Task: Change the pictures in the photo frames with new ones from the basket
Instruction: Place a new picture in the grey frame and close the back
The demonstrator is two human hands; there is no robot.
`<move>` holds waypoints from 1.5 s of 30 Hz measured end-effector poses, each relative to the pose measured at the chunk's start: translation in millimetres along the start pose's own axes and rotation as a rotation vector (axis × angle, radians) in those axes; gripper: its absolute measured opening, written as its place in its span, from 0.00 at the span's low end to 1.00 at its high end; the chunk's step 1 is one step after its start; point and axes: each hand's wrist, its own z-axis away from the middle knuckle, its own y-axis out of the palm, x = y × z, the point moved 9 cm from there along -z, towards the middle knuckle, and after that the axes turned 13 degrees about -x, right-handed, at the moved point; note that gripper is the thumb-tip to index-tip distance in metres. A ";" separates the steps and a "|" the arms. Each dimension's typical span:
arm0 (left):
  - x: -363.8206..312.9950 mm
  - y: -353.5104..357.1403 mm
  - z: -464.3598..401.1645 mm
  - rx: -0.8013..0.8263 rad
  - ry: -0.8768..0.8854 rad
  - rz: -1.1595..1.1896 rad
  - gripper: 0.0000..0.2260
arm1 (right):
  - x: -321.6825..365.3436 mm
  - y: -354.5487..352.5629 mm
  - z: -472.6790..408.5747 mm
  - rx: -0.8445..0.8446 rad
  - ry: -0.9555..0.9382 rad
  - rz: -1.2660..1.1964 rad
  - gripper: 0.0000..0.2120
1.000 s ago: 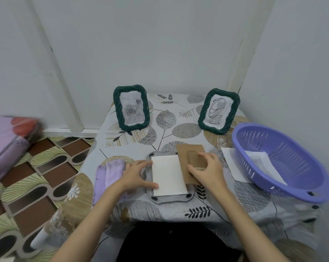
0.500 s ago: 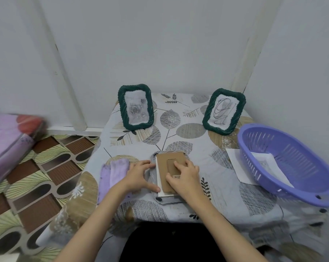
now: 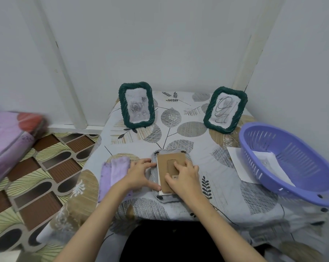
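Both forearms bare, coming in from the near edge and converging at centre. Left hand (image 3: 141, 173): palm down, fingers spread forward to the right, thumb stretched along the near side. Right hand (image 3: 184, 176): palm down just right of the left, fingers lightly bent and pressing flat, thumb angled towards the left hand. Hands near, not touching.

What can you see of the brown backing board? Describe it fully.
The backing board is a flat brown rectangle that looks like cardboard, with a raised stand flap down its middle and a small barcode label near its bottom edge. It lies on a white sheet in a face-down frame at the table's front. The right hand presses on it; the left hand rests at its left edge.
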 end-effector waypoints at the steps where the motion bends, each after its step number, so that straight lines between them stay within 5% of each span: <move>1: -0.6 -0.3 0.4 -0.001 0.003 0.002 0.40 | 0.2 0.2 0.4 0.003 0.000 0.006 0.27; 19: -1.0 0.7 -0.5 0.112 -0.005 0.132 0.39 | -0.6 5.0 -0.5 0.038 -0.003 0.065 0.28; 45: -9.1 0.0 4.8 -0.019 0.020 -0.053 0.35 | -6.7 13.9 -14.7 0.202 -0.045 0.041 0.33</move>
